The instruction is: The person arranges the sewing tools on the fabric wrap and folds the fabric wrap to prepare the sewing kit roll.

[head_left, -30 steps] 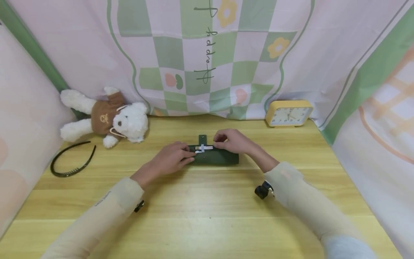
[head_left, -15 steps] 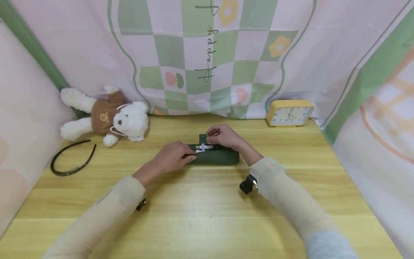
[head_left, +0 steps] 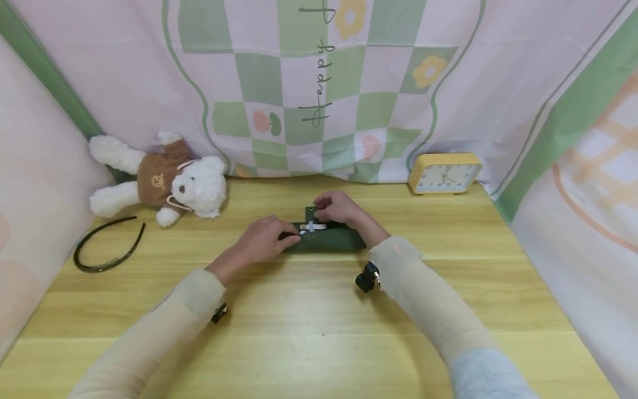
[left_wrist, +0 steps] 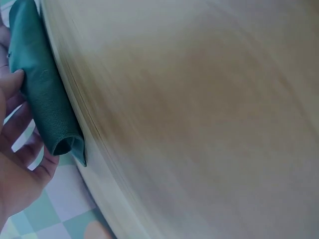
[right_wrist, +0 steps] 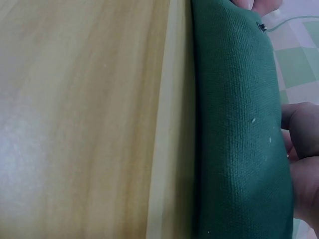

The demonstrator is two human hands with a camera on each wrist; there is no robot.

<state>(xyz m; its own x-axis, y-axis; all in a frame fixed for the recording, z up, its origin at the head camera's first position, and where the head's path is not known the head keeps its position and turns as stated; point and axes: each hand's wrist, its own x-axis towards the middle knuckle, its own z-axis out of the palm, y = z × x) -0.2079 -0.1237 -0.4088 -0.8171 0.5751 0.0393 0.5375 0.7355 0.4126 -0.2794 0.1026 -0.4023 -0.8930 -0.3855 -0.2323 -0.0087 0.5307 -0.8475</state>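
Observation:
A dark green pouch (head_left: pixel 334 240) lies lengthwise on the table, and a snap strap (head_left: pixel 310 211) stands up from its back edge. Something white and narrow (head_left: pixel 319 226) shows along its top; its kind is too small to tell. My left hand (head_left: pixel 259 239) holds the pouch's left end, thumb in front and fingers behind. In the left wrist view, the pouch (left_wrist: pixel 45 89) looks rolled, with a hollow end. My right hand (head_left: pixel 341 210) has its bent fingers at the strap and seems to pinch it. The right wrist view shows those fingers (right_wrist: pixel 304 129) partly hidden behind the pouch.
A white plush toy (head_left: pixel 201 185) in a brown top lies at the back left, with a black headband (head_left: pixel 104 266) in front of it. At the back right stands a yellow clock (head_left: pixel 444 173). A printed curtain (head_left: pixel 319 155) borders the wooden table's (head_left: pixel 299 332) far edge.
My right hand has moved left from the pouch's right part to the strap. The left hand stays at the pouch's left end.

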